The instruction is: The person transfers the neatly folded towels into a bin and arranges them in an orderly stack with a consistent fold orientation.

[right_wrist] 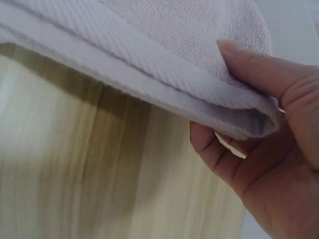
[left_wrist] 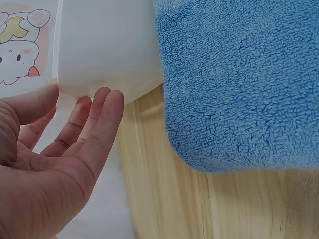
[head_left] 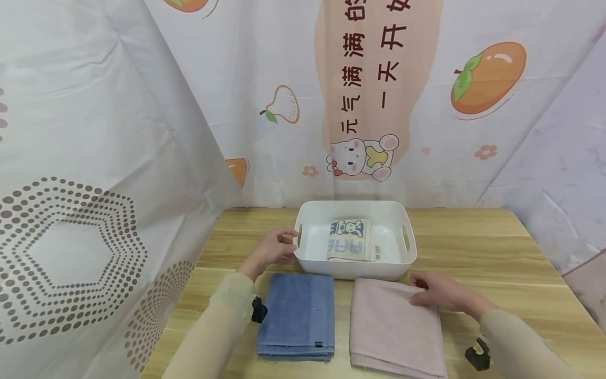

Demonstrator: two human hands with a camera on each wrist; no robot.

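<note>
A white plastic basket (head_left: 326, 268) stands at the back of the table with a folded cream towel (head_left: 347, 247) inside, printed with a blue cartoon figure. My left hand (head_left: 272, 250) is at the basket's left rim by the handle slot; thumb and fingertips touch its edge and wall in the left wrist view. In front lie a folded blue towel (head_left: 298, 316) on the left and a folded pink towel (head_left: 393, 326) on the right. My right hand (right_wrist: 269, 134) pinches the pink towel's folded edge near its far right corner, thumb above and fingers beneath.
The wooden table (head_left: 473, 237) extends to both sides of the basket. A printed curtain (head_left: 284, 147) hangs right behind the table's back edge, and a white patterned sheet (head_left: 94, 158) runs along the left.
</note>
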